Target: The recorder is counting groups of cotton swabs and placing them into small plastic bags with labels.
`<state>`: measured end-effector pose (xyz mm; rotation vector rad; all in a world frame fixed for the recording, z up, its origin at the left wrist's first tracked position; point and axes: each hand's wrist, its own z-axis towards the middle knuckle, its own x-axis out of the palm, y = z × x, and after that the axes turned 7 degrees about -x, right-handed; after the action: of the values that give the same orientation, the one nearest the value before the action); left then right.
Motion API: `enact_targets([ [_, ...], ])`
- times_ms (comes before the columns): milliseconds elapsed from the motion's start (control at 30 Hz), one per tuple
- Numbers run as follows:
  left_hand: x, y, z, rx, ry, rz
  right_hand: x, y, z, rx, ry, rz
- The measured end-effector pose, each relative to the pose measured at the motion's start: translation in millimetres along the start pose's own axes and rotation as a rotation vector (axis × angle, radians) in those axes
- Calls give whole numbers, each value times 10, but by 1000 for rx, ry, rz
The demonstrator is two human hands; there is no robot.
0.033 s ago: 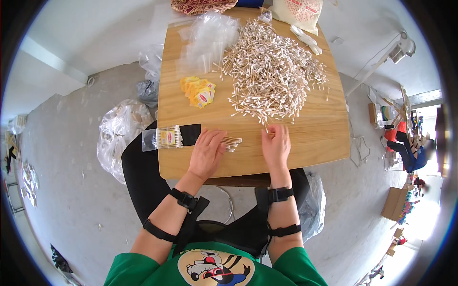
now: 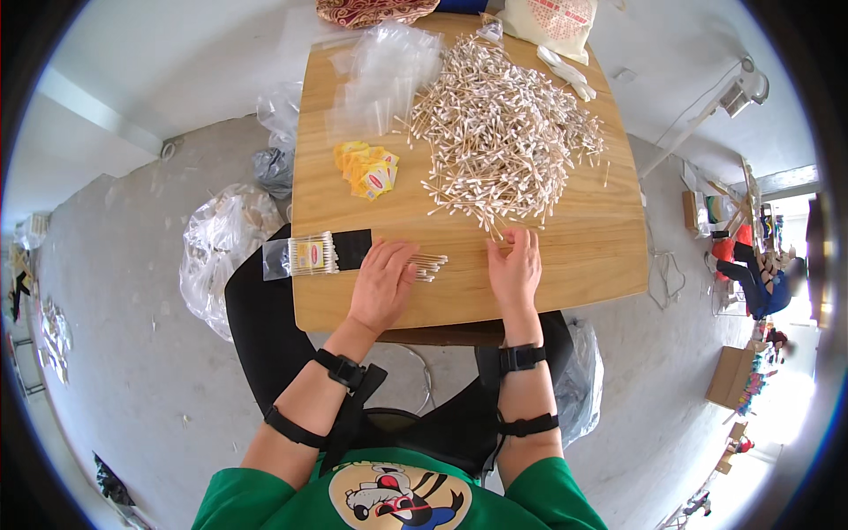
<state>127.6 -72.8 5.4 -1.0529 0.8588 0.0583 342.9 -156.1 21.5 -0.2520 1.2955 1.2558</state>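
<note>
My left hand (image 2: 382, 284) rests on the near part of the table, its fingers curled over a small bundle of cotton swabs (image 2: 431, 263). The white tips stick out past its thumb side. My right hand (image 2: 515, 272) is at the near edge of a large heap of cotton swabs (image 2: 508, 128). Its thumb and fingertips are pinched on a cotton swab at that edge; how many it grips is hard to make out. Left of my left hand, a clear bag of cotton swabs with a yellow label (image 2: 310, 254) lies partly on a black strip (image 2: 355, 248).
Yellow label cards (image 2: 367, 170) are scattered left of the heap, below a stack of clear plastic bags (image 2: 389, 75). White gloves (image 2: 567, 72) and a cream cloth bag (image 2: 552, 25) lie at the far right. A large plastic sack (image 2: 225, 256) stands beside the wooden table (image 2: 583, 274).
My right hand has shifted slightly right and toward the heap. My left hand has stayed in place over the bundle.
</note>
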Motion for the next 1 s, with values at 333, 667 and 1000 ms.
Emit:
enact_targets([
  [333, -12, 25, -25, -22, -81, -115, -49, -193, -71, -56, 216, -85],
  [667, -22, 25, -47, -108, -150, -213, 7, 212, -192, -257, 283, 113],
  [1000, -21, 24, -18, -97, -105, -152, 196, 373, 112, -315, 481, 198],
])
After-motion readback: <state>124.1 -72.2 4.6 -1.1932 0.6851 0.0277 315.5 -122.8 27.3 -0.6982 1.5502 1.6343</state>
